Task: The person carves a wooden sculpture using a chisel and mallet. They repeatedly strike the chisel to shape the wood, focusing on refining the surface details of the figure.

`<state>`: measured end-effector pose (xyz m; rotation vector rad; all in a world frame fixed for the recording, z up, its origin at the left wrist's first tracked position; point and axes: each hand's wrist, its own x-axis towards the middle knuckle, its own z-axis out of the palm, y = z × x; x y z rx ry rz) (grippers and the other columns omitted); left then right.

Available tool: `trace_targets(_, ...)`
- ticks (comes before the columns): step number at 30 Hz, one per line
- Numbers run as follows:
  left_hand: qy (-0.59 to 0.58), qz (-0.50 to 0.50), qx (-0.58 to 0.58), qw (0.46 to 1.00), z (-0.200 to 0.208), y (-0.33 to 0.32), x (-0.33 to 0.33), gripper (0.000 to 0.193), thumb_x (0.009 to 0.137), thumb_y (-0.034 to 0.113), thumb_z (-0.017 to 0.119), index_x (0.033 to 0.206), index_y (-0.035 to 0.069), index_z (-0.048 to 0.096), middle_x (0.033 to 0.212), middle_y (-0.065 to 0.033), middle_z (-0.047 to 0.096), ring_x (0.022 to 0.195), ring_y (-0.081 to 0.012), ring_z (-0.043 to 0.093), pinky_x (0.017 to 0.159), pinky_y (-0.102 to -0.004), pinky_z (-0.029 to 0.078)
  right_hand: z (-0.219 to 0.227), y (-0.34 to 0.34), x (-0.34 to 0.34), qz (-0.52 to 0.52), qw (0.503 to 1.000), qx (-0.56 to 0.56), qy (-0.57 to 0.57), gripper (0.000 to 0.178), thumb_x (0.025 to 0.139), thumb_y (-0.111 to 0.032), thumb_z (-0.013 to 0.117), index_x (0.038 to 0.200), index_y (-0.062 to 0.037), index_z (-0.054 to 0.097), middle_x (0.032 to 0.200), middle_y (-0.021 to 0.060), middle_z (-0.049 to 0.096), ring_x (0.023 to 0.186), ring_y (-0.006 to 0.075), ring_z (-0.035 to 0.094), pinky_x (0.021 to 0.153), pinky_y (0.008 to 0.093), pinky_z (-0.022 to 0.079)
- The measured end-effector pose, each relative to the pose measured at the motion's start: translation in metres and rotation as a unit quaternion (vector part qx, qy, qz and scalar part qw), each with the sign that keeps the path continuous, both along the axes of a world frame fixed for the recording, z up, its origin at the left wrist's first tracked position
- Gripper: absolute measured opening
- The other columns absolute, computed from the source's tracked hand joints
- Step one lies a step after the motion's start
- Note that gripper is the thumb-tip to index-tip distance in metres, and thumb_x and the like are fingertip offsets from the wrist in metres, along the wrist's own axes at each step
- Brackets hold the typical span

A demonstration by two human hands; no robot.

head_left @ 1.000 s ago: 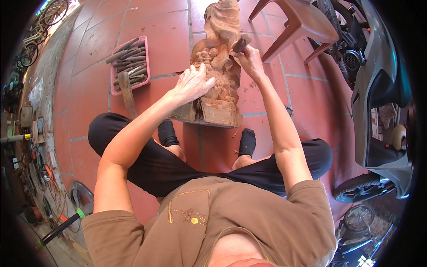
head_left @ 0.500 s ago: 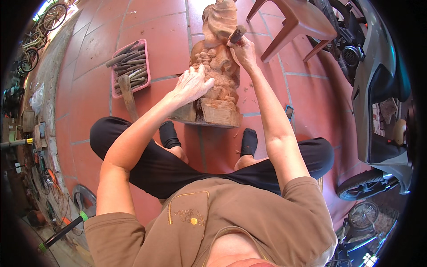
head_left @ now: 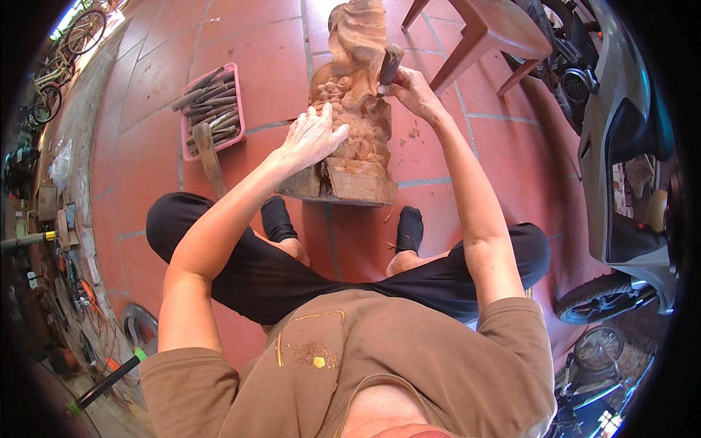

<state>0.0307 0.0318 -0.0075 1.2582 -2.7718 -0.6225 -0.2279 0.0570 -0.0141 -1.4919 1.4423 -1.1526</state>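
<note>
A carved wooden sculpture (head_left: 358, 44) lies lengthwise on the floor in front of me, with folds at its far end and rounded knobbly shapes in the middle. Its flat-cut base (head_left: 358, 181) faces my feet. My left hand (head_left: 310, 137) rests with spread fingers on the sculpture's left side, holding nothing. At the right edge of the carving, my right hand (head_left: 412, 93) grips a carving chisel by its lower part. The chisel's dark wooden handle (head_left: 391, 64) points up and away; its blade tip is hard to make out.
Left of the sculpture stands a pink plastic tray (head_left: 238, 87) full of wooden-handled tools, with a wooden mallet (head_left: 207, 153) against its near edge. A brown plastic chair (head_left: 504, 36) stands at the far right, and a grey motorbike (head_left: 597, 182) beyond my right arm. Wood chips dot the floor.
My right hand has moved right and slightly nearer, off the carving's top to its edge, and the chisel has turned in it. My left hand stays nearly in place.
</note>
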Motion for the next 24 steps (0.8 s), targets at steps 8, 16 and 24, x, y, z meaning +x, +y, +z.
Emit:
trace_targets(8, 0.008, -0.016, 0.042, 0.999, -0.002, -0.006, 0.002, 0.081, 0.092, 0.049, 0.046, 0.142, -0.013, 0.032, 0.135, -0.0427, 0.041, 0.126, -0.0526, 0.044, 0.107, -0.0548, 0.035, -0.007, 0.001, 0.023, -0.124, 0.992, -0.004, 0.023, 0.010, 0.088, -0.004, 0.069, 0.097, -0.0039, 0.064, 0.083, -0.0057, 0.059, 0.079, 0.0046, 0.053, 0.073, 0.0242, 0.047)
trace_targets(16, -0.032, -0.025, 0.011, 0.999, 0.017, -0.004, -0.003, 0.076, 0.092, 0.053, 0.048, 0.140, -0.007, 0.042, 0.125, -0.0341, 0.056, 0.117, -0.0461, 0.055, 0.101, -0.0492, 0.043, -0.001, 0.025, 0.008, -0.085, 0.995, 0.014, -0.042, 0.021, 0.089, -0.008, 0.069, 0.108, -0.0021, 0.063, 0.092, 0.0030, 0.067, 0.085, 0.0108, 0.063, 0.077, 0.0297, 0.054)
trace_targets(24, 0.263, -0.004, 0.195, 0.945, 0.042, -0.015, -0.018, 0.051, 0.095, 0.030, 0.064, 0.136, 0.004, 0.052, 0.108, -0.0091, 0.068, 0.102, -0.0139, 0.062, 0.086, -0.0279, 0.049, 0.008, 0.059, 0.030, -0.135, 0.975, 0.018, -0.173, 0.026, 0.093, -0.016, 0.065, 0.114, -0.0011, 0.061, 0.094, 0.0061, 0.068, 0.087, 0.0133, 0.065, 0.076, 0.0295, 0.053)
